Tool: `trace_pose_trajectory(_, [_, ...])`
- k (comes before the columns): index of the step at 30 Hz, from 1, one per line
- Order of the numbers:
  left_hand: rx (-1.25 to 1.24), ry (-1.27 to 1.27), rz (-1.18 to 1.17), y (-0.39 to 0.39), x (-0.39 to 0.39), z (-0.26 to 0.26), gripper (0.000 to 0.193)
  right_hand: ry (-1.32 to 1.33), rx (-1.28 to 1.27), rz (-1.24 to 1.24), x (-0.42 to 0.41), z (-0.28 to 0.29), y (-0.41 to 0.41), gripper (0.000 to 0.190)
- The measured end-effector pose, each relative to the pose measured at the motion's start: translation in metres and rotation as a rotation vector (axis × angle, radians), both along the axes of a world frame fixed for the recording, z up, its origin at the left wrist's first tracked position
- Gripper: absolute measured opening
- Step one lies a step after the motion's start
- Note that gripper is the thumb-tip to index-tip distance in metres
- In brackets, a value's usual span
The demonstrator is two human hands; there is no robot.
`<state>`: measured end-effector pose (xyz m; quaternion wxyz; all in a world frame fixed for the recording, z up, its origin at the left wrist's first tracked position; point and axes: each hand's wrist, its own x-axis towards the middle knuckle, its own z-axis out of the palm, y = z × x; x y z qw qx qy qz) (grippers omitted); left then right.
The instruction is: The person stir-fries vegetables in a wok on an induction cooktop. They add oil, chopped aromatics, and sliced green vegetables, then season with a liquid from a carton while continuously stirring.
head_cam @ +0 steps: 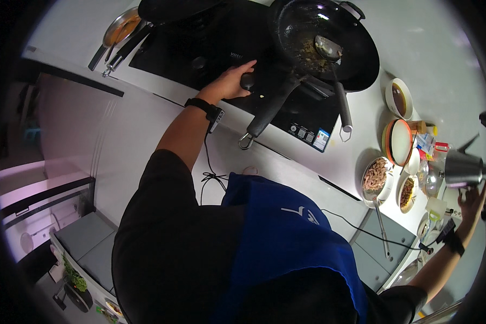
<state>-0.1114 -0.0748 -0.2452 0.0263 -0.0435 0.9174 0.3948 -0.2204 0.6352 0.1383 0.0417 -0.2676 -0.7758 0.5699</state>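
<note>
My left hand (pixel 231 81) is at the front of the black gas cooktop (pixel 178 67), its fingers around a round black control knob (pixel 247 81). To its right a black wok (pixel 360 52) holds a ladle (pixel 328 48) and some browned food bits. My right hand (pixel 472 202) reaches to the far right and touches the underside or handle side of a metal kettle (pixel 463 168); its grip is partly hidden. Between the hands stand a bowl of brown sauce (pixel 399 100), a dish of sliced meat (pixel 376 178) with a ladle in it, and a plate of chopped food (pixel 407 193).
A second black pan (pixel 174 8) sits at the cooktop's back left, beside a metal bowl of orange liquid (pixel 121 28). Stacked bowls (pixel 401 141), jars and packets crowd the right counter. A thin black cable (pixel 364 233) runs across to my right wrist.
</note>
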Motion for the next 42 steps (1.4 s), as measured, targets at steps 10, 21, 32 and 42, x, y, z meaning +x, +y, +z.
trace_pose_trajectory(10, [-0.318,0.154,0.417,0.025,0.011,-0.019,0.064,0.127,-0.004,-0.445,0.086,0.004,0.164,0.059])
trace_pose_trajectory(21, [-0.401,0.257,0.753,0.057,0.029,-0.049,0.059,0.1,0.018,-0.684,0.181,-0.024,0.174,0.057])
trace_pose_trajectory(32, [-0.524,0.594,0.359,0.001,0.04,-0.103,0.036,-0.027,-0.159,-0.351,0.253,-0.066,0.201,0.08])
trace_pose_trajectory(42, [-0.764,0.013,0.937,-0.081,0.167,-0.109,0.058,0.099,-0.193,-0.814,0.196,-0.167,0.242,0.065])
